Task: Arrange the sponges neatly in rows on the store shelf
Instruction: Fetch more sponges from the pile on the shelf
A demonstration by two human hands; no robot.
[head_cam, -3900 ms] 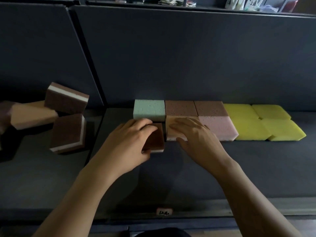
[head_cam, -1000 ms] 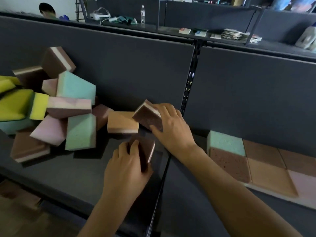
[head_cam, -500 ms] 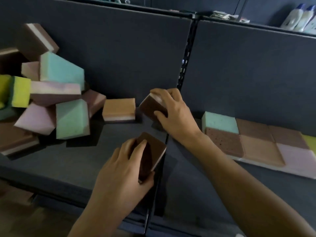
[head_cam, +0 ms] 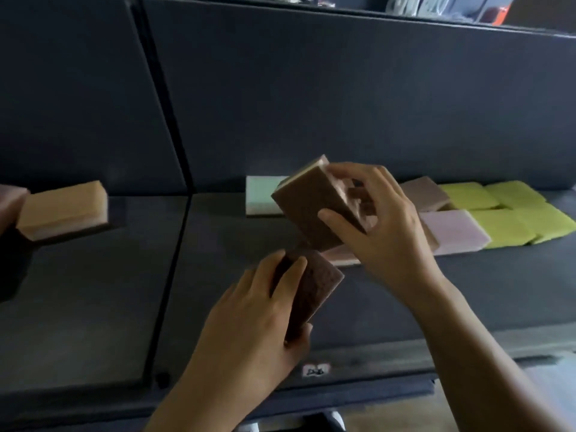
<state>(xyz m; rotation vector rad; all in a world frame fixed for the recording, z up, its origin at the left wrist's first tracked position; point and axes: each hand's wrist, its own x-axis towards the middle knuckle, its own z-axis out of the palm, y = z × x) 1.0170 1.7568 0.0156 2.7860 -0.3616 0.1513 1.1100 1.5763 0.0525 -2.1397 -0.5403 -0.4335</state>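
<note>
Head view. Store shelf, dark, in two bays split by an upright post.

Right bay, far side: two rows laid flat, edge to edge.
- Far row, left to right: mint sponge; a stretch hidden behind the right hand; mauve sponge; yellow sponges.
- Near row: pale pink sponge, with more yellow to its right. Left part mostly hidden, only a pale edge showing under the raised sponge.

Right hand: fingers and thumb curled round a brown sponge, lifted clear of the shelf, tilted, held in front of the rows.

Left hand: gripping a darker brown sponge, stood on edge, nearer and lower, just below the first. Touching the shelf or not: cannot tell.

Left bay: one tan sponge lying alone, well apart from the rows. Part of a pinkish sponge cut off at the left edge.

Near lip of shelf: small white label.

Progress, as a judgement: well begun, not finished.
- Done: two tidy rows in the right bay.
- Left: both brown sponges in the hands to be set down, probably at the left end of the rows; then at least the tan and pinkish ones to fetch.
- Anything further left out of view, so full remainder unknown.
</note>
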